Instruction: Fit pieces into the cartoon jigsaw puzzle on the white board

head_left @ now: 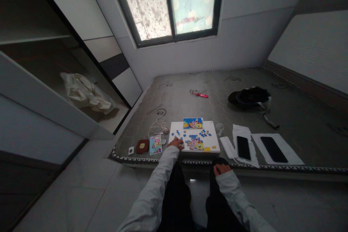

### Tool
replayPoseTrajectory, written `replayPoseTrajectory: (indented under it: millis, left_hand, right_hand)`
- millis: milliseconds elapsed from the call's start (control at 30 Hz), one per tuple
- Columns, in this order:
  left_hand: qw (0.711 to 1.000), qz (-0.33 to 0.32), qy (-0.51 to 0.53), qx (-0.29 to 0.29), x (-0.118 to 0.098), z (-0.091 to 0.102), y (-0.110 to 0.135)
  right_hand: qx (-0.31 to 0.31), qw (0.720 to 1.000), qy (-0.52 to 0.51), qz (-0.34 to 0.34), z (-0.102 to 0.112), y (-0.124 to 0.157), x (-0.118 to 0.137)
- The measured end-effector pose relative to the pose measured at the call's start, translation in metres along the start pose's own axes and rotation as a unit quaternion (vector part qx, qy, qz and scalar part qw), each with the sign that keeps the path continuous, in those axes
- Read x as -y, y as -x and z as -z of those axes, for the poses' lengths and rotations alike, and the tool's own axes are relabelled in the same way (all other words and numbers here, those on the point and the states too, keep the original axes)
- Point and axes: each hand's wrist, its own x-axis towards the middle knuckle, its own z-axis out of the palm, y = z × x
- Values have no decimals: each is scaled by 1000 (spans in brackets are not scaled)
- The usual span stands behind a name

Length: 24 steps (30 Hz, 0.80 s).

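puzzle pieces point(202, 133), blue and loose, lie scattered on the white board point(214, 138) at the mattress point(299, 116) edge, above a partly joined picture point(196, 143). left hand point(176, 143) rests on the board's nine o'clock corner, fingertips pinching a piece. right hand point(221, 169) lies relaxed and empty on the knee. two phones point(243, 147) sit at three o'clock.

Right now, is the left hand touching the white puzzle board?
Touching. The head view shows the left hand resting fingers-down on the left edge of the white puzzle board, no gap visible.
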Motion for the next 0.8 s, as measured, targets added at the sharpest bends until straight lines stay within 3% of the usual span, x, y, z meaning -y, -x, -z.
replayPoseTrajectory:
  millis: [100, 267, 567, 800]
  left_hand:
    - [1000, -15, -17, 0, 4, -3, -3]
    - [999, -18, -31, 4, 8, -7, -6]
    - [996, 27, -78, 29, -1, -12, -2]
    - [994, 33, -101, 18, -6, -25, 9]
  right_hand:
    - [28, 1000, -2, 4, 0, 4, -2]
    - [-18, 999, 0, -41, -5, 4, 2]
    - [-52, 998, -15, -23, -2, -5, 4]
    - [-30, 998, -25, -42, -2, -4, 7]
